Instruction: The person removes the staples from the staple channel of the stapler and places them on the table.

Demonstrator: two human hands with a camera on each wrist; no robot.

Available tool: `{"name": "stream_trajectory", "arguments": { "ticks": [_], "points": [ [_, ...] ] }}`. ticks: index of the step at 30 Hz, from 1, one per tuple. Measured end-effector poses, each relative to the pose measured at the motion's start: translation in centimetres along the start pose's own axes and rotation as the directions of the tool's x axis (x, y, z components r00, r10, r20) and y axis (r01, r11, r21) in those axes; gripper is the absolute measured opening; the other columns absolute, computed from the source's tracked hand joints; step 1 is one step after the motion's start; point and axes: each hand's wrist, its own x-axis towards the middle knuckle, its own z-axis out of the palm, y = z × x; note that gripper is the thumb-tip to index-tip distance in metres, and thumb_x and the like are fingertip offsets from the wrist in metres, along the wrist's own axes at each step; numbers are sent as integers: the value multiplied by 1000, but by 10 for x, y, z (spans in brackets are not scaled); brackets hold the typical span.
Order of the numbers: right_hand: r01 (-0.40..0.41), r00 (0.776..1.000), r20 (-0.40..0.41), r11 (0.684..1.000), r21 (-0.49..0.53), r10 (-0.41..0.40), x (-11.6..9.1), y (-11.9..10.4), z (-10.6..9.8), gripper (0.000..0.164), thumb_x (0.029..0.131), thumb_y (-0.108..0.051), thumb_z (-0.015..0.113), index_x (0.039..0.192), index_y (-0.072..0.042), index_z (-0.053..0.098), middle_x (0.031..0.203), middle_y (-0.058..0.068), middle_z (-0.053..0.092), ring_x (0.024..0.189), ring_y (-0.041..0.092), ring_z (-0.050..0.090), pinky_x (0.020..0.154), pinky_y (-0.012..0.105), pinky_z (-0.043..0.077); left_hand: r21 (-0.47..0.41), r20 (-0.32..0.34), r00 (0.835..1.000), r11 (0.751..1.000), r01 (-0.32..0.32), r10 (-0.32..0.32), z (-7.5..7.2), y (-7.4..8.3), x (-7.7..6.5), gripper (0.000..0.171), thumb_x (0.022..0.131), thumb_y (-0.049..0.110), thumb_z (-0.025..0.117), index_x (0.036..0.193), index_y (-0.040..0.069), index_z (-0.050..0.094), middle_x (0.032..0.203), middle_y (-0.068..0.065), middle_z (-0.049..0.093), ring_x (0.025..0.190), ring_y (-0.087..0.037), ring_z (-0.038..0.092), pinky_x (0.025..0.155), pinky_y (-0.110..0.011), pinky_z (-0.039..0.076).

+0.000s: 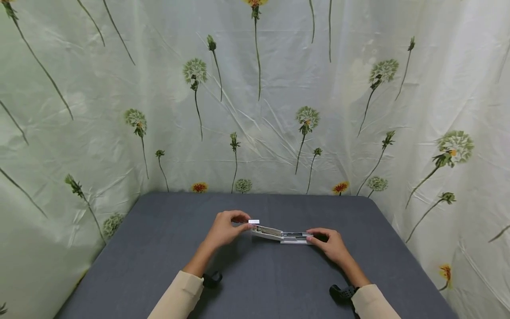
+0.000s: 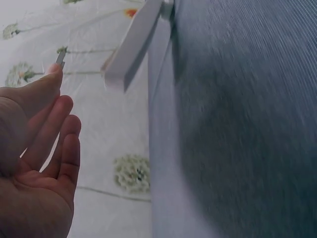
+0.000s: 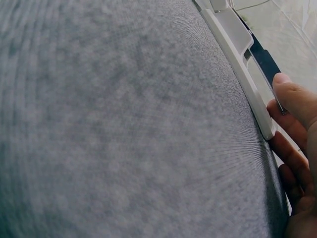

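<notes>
A white stapler [image 1: 268, 233] lies swung wide apart over the table, its hinge near the middle. My left hand [image 1: 224, 229] pinches a small pale strip of staples [image 1: 253, 221] between thumb and fingertips, just above the stapler's left end. In the left wrist view the strip of staples [image 2: 60, 57] is seen edge-on, apart from the stapler's white arm [image 2: 131, 49]. At the stapler's right end, my right hand [image 1: 331, 243] grips it. The right wrist view has the thumb on the dark metal rail [image 3: 266, 60], with fingers by the white base [image 3: 240, 74].
A dark grey cloth-covered table [image 1: 159, 266] lies under both hands. Behind it hangs a pale curtain [image 1: 271, 66] printed with dandelions. Black straps with cameras [image 1: 341, 293] are on both wrists, below the cream sleeves.
</notes>
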Motion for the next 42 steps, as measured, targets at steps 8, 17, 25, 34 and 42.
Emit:
{"name": "stream_trajectory", "arguments": {
  "ticks": [8, 17, 25, 34, 42],
  "points": [
    [-23, 1000, 0, 1000, -11, 23, 0, -1, 0, 25, 90, -30, 82, 112, -18, 80, 108, 2, 77, 92, 6, 64, 83, 24, 52, 22, -33, 999, 999, 39, -39, -13, -19, -8, 15, 85, 30, 86, 98, 27, 78, 95, 12, 76, 90, -9, 70, 84, -42, 58],
    [-11, 1000, -7, 1000, -14, 11, 1, 2, 0, 25, 90, -28, 81, 113, -16, 80, 109, 4, 78, 92, 3, 65, 83, 23, 52, 75, -36, 995, 993, 95, -92, -16, -35, -12, 14, 84, 29, 86, 95, 25, 79, 92, 11, 76, 88, -8, 69, 84, -40, 58],
    [3, 1000, -11, 1000, -8, -3, 1, 2, 1, 25, 90, -27, 82, 112, -16, 80, 107, 4, 78, 92, 1, 64, 83, 22, 51, 104, -8, 995, 990, 96, -96, -16, -46, -13, 11, 83, 29, 87, 91, 27, 79, 90, 11, 76, 85, -6, 70, 81, -36, 58],
    [5, 1000, -12, 1000, -23, -5, 2, 3, 2, 25, 90, -28, 81, 112, -17, 80, 109, 4, 78, 94, 1, 64, 84, 22, 52, 119, 29, 995, 989, 92, -96, -13, -51, -11, 11, 83, 28, 88, 90, 26, 80, 87, 11, 75, 78, -5, 66, 75, -31, 55],
    [26, 999, -22, 999, -43, -27, 1, 1, 1, 23, 90, -27, 82, 111, -18, 80, 108, 3, 78, 95, 3, 65, 85, 23, 52, 139, 52, 992, 985, 104, -112, -11, -58, -12, 11, 81, 26, 89, 89, 23, 81, 85, 11, 75, 77, -3, 65, 75, -30, 54]
  ]
}}
